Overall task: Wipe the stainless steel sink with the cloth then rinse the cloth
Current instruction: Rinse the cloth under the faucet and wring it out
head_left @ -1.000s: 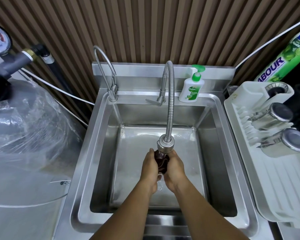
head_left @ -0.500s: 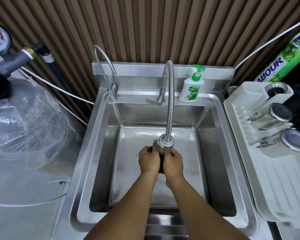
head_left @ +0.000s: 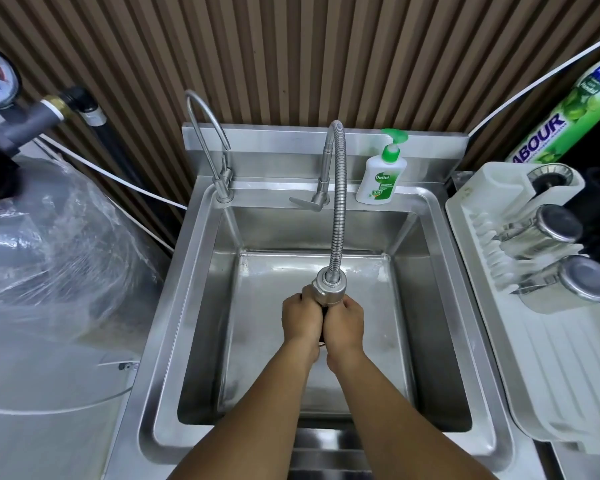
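Over the middle of the stainless steel sink [head_left: 201,306], my left hand [head_left: 301,317] and my right hand [head_left: 344,320] are pressed together just below the head of the flexible tap [head_left: 329,289]. Both grip a dark brown cloth [head_left: 323,311] squeezed between them. Only a thin dark strip of the cloth shows between the two fists; the rest is hidden. The tap head covers the fingertips. I cannot tell whether water is running.
A thin gooseneck tap [head_left: 207,133] stands at the back left of the sink, a soap pump bottle [head_left: 378,178] at the back right. A white drying rack [head_left: 534,341] with steel cups [head_left: 548,233] sits right. A plastic-wrapped tank [head_left: 49,237] is left.
Both hands rose toward the tap head and closed together around the cloth, which showed plainly between them a second ago and is now almost hidden.
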